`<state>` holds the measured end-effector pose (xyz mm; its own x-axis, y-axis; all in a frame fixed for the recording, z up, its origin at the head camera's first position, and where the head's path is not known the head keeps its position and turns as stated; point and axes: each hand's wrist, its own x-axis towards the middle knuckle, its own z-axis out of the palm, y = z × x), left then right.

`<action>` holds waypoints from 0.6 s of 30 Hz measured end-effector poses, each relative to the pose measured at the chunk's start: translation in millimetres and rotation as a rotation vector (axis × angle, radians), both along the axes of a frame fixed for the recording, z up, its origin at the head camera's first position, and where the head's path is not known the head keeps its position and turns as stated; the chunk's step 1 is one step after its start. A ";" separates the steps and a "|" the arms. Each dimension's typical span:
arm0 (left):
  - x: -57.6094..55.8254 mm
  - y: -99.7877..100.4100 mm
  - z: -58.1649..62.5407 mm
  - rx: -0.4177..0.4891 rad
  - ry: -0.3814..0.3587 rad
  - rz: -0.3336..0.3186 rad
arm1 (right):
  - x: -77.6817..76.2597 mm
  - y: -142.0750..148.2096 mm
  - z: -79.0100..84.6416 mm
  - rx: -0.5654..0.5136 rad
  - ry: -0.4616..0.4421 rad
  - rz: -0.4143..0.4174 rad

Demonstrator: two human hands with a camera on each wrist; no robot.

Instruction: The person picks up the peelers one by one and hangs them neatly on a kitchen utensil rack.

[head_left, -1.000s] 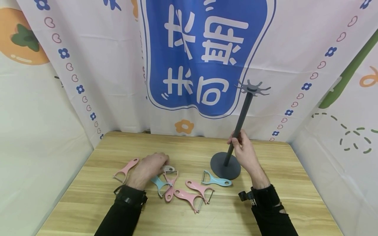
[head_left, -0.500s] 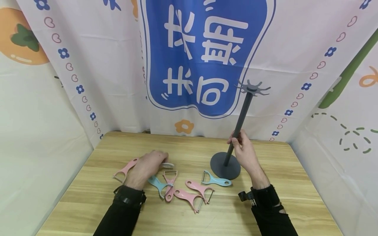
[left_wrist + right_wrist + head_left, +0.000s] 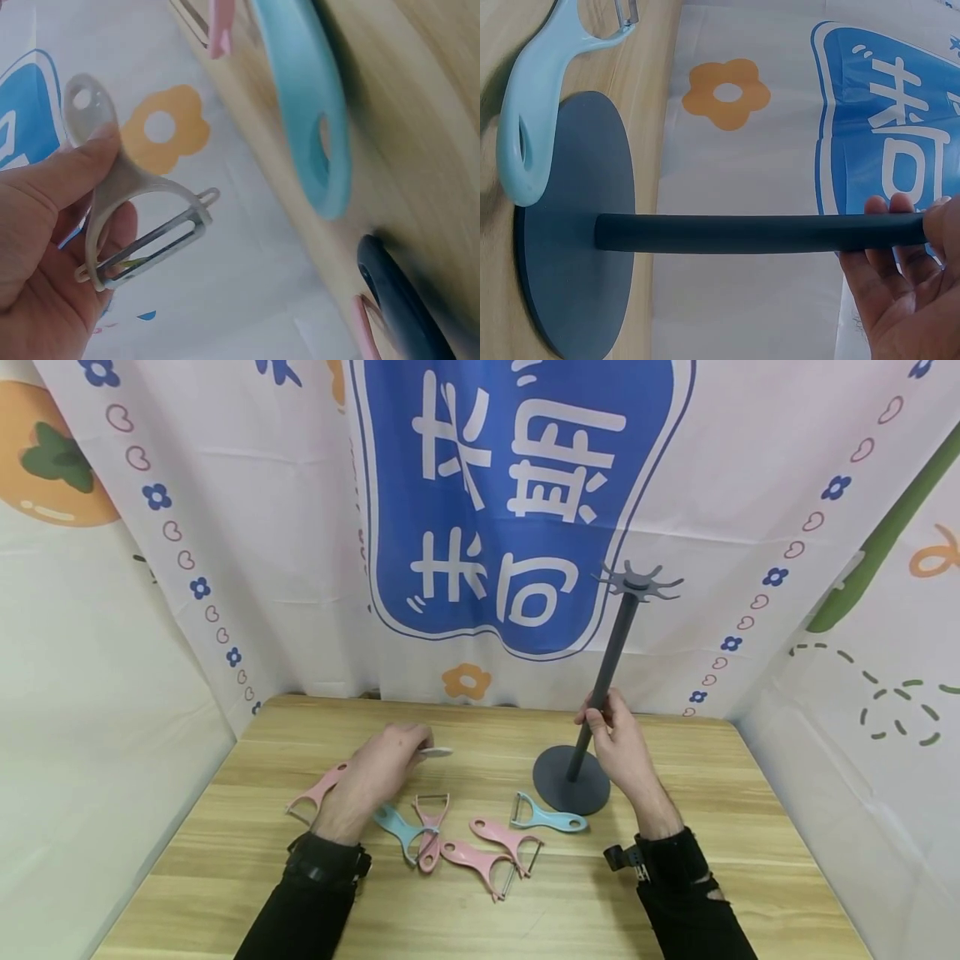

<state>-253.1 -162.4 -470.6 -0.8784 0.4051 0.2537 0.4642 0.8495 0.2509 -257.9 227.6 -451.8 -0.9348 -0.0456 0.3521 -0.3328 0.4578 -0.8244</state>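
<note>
My left hand [image 3: 378,770] pinches a pale grey Y-shaped peeler [image 3: 124,178] between thumb and fingers, its blade pointing back toward the palm. In the head view only the peeler's handle end [image 3: 437,752] sticks out past the fingers, raised over the table. My right hand [image 3: 621,745] grips the pole [image 3: 617,647] of a dark grey stand whose round base [image 3: 555,779] rests on the table. At the top of the pole a ring of hooks [image 3: 637,582] spreads outward with nothing hanging from it.
A blue peeler [image 3: 558,821] lies by the stand's base. Two pink peelers [image 3: 468,857] overlap front centre; another blue peeler [image 3: 396,825] crosses a pink peeler [image 3: 429,853]. A further pink peeler [image 3: 318,789] lies left. A dark handle [image 3: 401,292] shows in the left wrist view. Cloth walls surround the table.
My left hand has lifted the grey peeler off the pile and moved it up and away from me. The blue peeler beneath shifted slightly left. My right hand stays on the pole.
</note>
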 end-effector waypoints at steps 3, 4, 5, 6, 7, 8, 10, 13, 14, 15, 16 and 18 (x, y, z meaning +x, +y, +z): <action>0.1 2.8 2.8 0.038 0.035 0.000 | 0.2 0.2 0.2 0.003 0.002 -0.003; 0.3 3.7 4.1 0.048 0.048 0.000 | 0.0 0.2 0.1 0.004 0.002 -0.003; 0.6 4.6 5.4 0.062 0.058 0.001 | -0.1 0.2 0.0 0.005 0.004 -0.003; 1.0 5.5 7.0 0.076 0.066 0.002 | -0.3 0.1 -0.4 0.005 0.005 -0.002; 1.3 6.2 8.4 0.091 0.076 0.000 | -0.4 0.1 -0.6 0.005 0.008 -0.002; 1.7 7.1 9.9 0.105 0.086 -0.002 | -0.8 0.0 -1.2 0.003 0.008 -0.001; 2.3 8.9 12.4 0.132 0.099 -0.007 | -1.0 -0.6 -1.9 -0.002 0.008 -0.001; 2.7 12.8 15.3 0.171 0.105 -0.006 | -1.3 -1.1 -2.7 -0.009 0.004 -0.005; 2.6 14.9 16.4 0.184 0.104 -0.006 | -1.5 -0.9 -3.0 -0.013 0.003 -0.005; 2.5 17.0 17.4 0.197 0.104 -0.006 | -1.5 -0.9 -2.9 -0.014 0.004 -0.007; 2.4 19.4 18.4 0.211 0.103 -0.005 | -1.6 -0.8 -2.7 -0.015 0.005 -0.007; 2.1 24.2 20.1 0.238 0.107 -0.010 | -1.5 -1.0 -2.4 -0.008 0.012 -0.010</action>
<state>-251.0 -138.1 -450.5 -0.8379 0.3309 0.4341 0.5065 0.7677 0.3925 -259.4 226.6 -454.2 -0.9309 -0.0333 0.3639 -0.3384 0.4544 -0.8240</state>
